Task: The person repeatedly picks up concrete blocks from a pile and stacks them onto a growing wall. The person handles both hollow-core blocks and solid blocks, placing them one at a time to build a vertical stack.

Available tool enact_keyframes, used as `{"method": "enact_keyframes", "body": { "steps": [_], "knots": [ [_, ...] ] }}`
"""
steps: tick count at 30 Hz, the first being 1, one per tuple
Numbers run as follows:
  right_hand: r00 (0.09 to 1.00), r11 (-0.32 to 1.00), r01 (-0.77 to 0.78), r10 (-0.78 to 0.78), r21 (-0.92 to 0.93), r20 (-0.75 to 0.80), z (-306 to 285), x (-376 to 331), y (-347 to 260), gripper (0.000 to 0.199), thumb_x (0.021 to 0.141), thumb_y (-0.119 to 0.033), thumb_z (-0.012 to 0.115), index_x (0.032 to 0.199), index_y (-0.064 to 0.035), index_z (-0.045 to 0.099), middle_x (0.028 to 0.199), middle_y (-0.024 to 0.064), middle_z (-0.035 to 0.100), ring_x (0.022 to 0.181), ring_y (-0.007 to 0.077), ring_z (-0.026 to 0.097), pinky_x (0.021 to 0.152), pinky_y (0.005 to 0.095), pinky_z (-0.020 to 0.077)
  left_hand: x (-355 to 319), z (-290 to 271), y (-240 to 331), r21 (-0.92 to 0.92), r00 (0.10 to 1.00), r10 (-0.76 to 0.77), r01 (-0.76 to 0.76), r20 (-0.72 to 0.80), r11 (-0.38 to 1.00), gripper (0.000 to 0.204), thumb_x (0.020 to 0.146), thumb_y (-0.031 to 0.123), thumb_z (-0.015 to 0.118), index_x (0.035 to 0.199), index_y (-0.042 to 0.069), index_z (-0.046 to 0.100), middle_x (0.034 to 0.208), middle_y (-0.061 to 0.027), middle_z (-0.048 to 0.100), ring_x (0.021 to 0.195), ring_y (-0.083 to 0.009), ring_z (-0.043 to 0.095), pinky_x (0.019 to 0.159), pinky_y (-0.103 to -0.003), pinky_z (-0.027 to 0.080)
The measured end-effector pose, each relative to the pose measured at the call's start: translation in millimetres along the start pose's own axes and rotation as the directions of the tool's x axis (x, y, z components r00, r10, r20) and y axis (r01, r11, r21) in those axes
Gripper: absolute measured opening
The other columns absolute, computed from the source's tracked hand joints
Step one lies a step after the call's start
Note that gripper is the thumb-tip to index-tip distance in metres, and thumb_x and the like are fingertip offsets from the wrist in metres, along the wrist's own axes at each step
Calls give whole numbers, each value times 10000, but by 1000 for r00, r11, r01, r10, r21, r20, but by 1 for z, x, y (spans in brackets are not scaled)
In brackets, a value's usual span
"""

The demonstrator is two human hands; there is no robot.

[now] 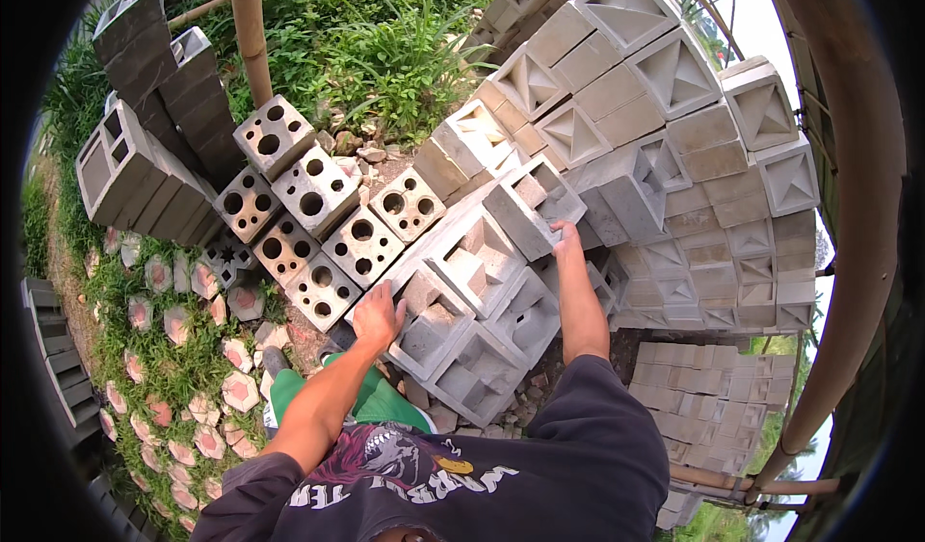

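Grey concrete block (515, 216) sits on the far end of a near stack (525, 318), just left of a tall wall of recessed blocks (590, 68). Its near right edge is gripped by the right hand (568, 238): fingers bent over the rim, thumb placement can't be told. Left hand (379, 317) is laid on the left edge of the same stack, fingers loosely extended and slightly apart, nothing grasped. Beyond the left hand, tan round-holed blocks (311, 185) are piled close by. Dark blocks (178, 89) are stood up farther left; hexagonal pavers (241, 391) are set in grass below. Right side is hemmed in by the tall wall, with a curved pole (872, 253) past it. Part of the lower blocks is hidden by the right forearm.
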State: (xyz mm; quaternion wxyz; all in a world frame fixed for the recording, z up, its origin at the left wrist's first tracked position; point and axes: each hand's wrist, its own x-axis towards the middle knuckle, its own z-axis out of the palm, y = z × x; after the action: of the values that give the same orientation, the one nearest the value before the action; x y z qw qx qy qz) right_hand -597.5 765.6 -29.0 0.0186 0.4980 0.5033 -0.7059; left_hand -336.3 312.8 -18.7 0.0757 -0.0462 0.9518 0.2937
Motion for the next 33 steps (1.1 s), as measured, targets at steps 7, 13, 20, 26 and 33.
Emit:
{"method": "enact_keyframes", "body": {
  "steps": [7, 13, 20, 26, 33],
  "knots": [
    [964, 974, 199, -214, -106, -159, 37, -47, 24, 520, 493, 29, 638, 991, 129, 529, 1057, 191, 570, 940, 343, 589, 813, 439, 489, -2, 1, -4, 30, 998, -53, 54, -33, 998, 514, 841, 371, 610, 1215, 43, 482, 1047, -135, 597, 948, -305, 604, 791, -411, 506],
    [961, 950, 274, -275, -150, 17, 15, -49, 17, 502, 496, -14, 658, 953, 150, 532, 1001, 211, 579, 892, 329, 601, 789, 405, 490, 2, 2, 2, 42, 1000, -25, 25, -10, 999, 546, 838, 382, 605, 1243, 41, 473, 1081, -133, 587, 957, -312, 601, 783, -423, 510],
    [911, 856, 333, -401, -395, -101, -13, -6, 8, 362, 502, -15, 660, 818, 140, 575, 885, 207, 614, 761, 317, 616, 690, 409, 500, 3, 4, 11, 27, 1000, 6, -6, 1, 1000, 551, 831, 370, 612, 1242, 32, 470, 1071, -149, 593, 957, -319, 598, 795, -424, 501],
    [824, 735, 392, -548, -553, -144, 26, -54, 25, 342, 494, -53, 645, 786, 120, 598, 867, 202, 638, 816, 323, 616, 748, 385, 478, -1, -2, 5, 32, 999, -20, 21, -36, 999, 559, 828, 380, 615, 1232, 21, 470, 1048, -159, 595, 945, -329, 600, 803, -430, 496],
    [903, 841, 289, -398, -458, -161, 0, -5, 22, 354, 501, -31, 640, 820, 104, 567, 848, 168, 621, 717, 317, 615, 656, 406, 487, 4, -5, 16, 51, 999, -25, 24, 22, 998, 534, 831, 381, 603, 1217, 35, 474, 1063, -162, 586, 945, -336, 600, 796, -441, 501]
  ]
}}
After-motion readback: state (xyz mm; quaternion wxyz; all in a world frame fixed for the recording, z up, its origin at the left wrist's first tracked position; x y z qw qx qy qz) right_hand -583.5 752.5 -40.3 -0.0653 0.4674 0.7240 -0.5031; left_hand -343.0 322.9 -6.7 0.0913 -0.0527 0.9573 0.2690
